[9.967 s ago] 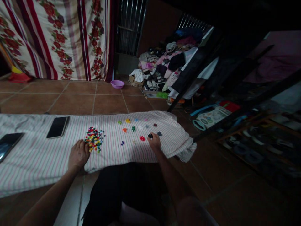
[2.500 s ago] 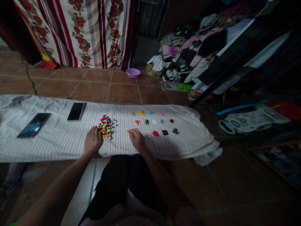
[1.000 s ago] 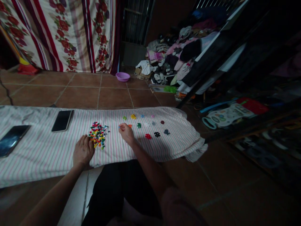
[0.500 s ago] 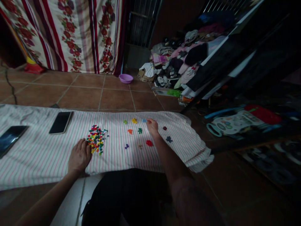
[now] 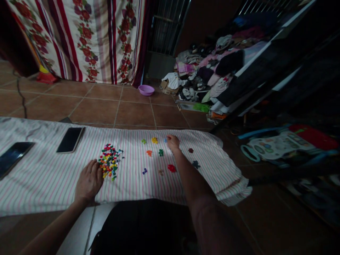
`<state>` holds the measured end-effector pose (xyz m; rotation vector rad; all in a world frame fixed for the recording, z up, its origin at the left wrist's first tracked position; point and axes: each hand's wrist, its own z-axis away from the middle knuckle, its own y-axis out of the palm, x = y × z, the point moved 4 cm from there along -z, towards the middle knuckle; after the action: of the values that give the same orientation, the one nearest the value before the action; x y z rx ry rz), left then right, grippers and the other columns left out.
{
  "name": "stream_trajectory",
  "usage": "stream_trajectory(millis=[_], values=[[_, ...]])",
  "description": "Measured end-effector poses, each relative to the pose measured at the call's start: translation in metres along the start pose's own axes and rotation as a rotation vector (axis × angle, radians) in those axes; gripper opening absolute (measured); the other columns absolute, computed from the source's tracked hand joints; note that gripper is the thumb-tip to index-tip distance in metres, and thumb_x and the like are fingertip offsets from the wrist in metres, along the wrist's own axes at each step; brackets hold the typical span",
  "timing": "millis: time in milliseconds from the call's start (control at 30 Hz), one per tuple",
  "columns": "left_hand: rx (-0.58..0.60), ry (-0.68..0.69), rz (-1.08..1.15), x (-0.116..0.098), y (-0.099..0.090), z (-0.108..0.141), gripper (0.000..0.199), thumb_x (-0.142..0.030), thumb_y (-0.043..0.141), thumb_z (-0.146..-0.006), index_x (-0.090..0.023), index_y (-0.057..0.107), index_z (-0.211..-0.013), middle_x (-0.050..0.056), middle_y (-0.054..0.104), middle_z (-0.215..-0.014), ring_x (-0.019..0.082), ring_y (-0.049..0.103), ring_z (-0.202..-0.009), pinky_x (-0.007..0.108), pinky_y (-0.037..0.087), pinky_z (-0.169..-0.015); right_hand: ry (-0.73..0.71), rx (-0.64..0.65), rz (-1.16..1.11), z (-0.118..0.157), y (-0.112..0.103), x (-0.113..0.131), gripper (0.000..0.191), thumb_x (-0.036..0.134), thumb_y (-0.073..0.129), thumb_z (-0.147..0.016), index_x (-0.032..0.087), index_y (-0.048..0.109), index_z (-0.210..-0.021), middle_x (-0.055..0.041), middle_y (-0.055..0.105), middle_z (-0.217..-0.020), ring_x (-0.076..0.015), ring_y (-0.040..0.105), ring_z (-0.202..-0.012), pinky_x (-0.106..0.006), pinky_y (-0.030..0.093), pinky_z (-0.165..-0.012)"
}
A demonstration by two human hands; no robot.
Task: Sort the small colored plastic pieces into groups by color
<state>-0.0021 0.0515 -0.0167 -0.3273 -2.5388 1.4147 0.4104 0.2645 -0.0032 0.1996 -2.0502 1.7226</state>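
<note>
My left hand (image 5: 89,180) lies flat on the striped cloth, fingertips touching the left edge of a pile of small multicoloured beads (image 5: 109,161). Over at the far right side of the cloth, my right hand (image 5: 173,142) has its fingers pinched together at a small light blue cluster (image 5: 165,140), partly covered by them. Whatever is between the fingertips is too small to make out. Sorted clusters lie around it: yellow (image 5: 154,140), light green (image 5: 143,141), orange (image 5: 149,153), dark green (image 5: 160,152), red (image 5: 171,168), beige (image 5: 160,172), purple (image 5: 145,171), dark red (image 5: 191,150) and dark grey (image 5: 196,164).
Two phones, one nearer the pile (image 5: 70,140) and one at the left edge (image 5: 14,158), rest on the striped cloth (image 5: 127,187). A purple basin (image 5: 146,90) stands on the tiled floor beyond. Heaped clothes (image 5: 207,71) fill the back right.
The view has shifted slightly. My right hand's fingertips now cover more of the light blue cluster. My left hand stays beside the pile.
</note>
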Motion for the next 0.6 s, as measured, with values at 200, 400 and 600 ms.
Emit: stream_trajectory(millis=[200,400,600], values=[[-0.003,-0.006,0.018,0.0000,-0.0010,0.0006,0.018,-0.019,0.039,-0.088,-0.014,0.056,-0.094,0.017,0.060,-0.108,0.032,0.046,-0.125,0.049,0.044,-0.100,-0.035,0.014,0.094,-0.0018,0.0033,-0.0023,0.032,0.013,0.048,-0.084,0.020,0.075,-0.100,-0.0059,0.073,-0.101,-0.0166,0.065,-0.098,-0.023,0.045,-0.089],[0.006,-0.033,0.055,0.0008,-0.0014,-0.0003,0.017,-0.020,0.041,-0.086,-0.015,0.056,-0.093,0.016,0.060,-0.109,0.031,0.046,-0.124,0.049,0.043,-0.101,-0.083,0.047,0.092,0.0001,0.0012,-0.0027,0.040,0.006,0.048,-0.079,0.020,0.072,-0.107,-0.0061,0.072,-0.106,-0.0165,0.064,-0.099,-0.021,0.045,-0.088],[0.024,-0.068,0.108,0.0021,0.0001,0.0004,0.020,-0.021,0.040,-0.085,-0.015,0.057,-0.094,0.016,0.061,-0.111,0.031,0.044,-0.128,0.050,0.042,-0.102,-0.160,0.064,0.098,0.0027,0.0018,0.0002,0.036,0.013,0.055,-0.080,0.020,0.070,-0.111,-0.0069,0.070,-0.109,-0.0169,0.063,-0.099,-0.024,0.045,-0.091]])
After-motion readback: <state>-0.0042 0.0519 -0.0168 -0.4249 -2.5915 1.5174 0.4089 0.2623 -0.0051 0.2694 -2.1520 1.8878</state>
